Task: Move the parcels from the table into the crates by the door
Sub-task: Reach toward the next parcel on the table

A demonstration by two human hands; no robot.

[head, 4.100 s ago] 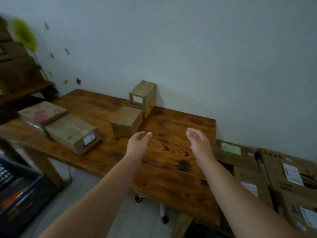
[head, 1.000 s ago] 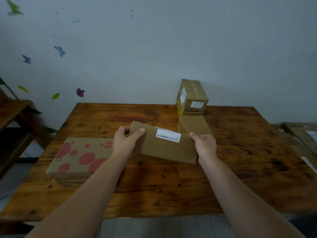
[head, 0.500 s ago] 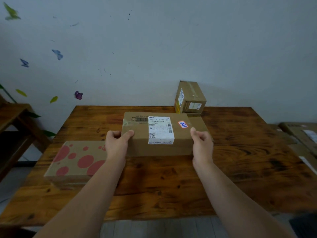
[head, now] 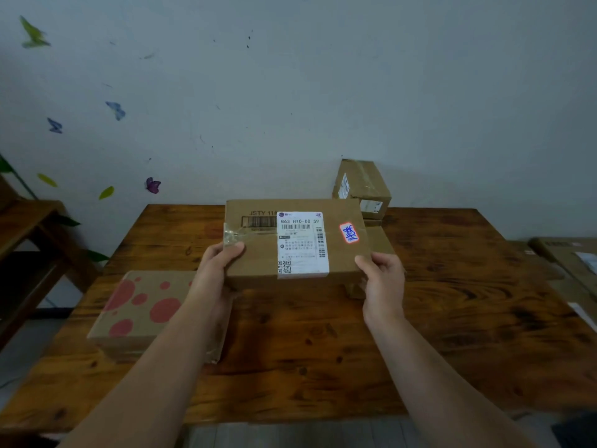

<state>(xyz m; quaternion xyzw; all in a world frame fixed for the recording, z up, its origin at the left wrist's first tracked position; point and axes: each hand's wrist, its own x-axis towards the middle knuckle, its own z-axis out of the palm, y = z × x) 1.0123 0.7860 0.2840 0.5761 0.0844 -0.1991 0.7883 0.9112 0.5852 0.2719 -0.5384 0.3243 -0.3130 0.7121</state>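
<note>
Item 1. Wooden table (head: 323, 350): dark-stained plank top, lying beneath both forearms and running on to the wall.

Item 2. Spotted parcel (head: 142, 315): flat carton with red dots, lying on the table just left of the left forearm, which is hiding part of its right edge.

Item 3. Left hand (head: 216, 273): gripping the left end of the labelled parcel, thumb lying on its top face by a patch of clear tape, fingers going under it out of sight.

Item 4. Right hand (head: 382, 282): gripping the right near corner of the same parcel, thumb on the edge. The hands are standing well apart, the parcel between them.

Item 5. Labelled parcel (head: 258, 253): brown carton, being held above the table between the hands, top face tilting toward the camera. It is carrying a white shipping label (head: 303, 244) and a red-bordered sticker (head: 349, 232) with blue handwriting.

Item 6. Plain brown box (head: 379, 240): sitting on the table just beyond the right hand, partly hidden by the held parcel.

Item 7. Small taped carton (head: 361, 189): standing further beyond, against the wall.

Item 8. Butterfly stickers (head: 152, 184): clinging to the wall, far beyond and left of the left hand.
</note>
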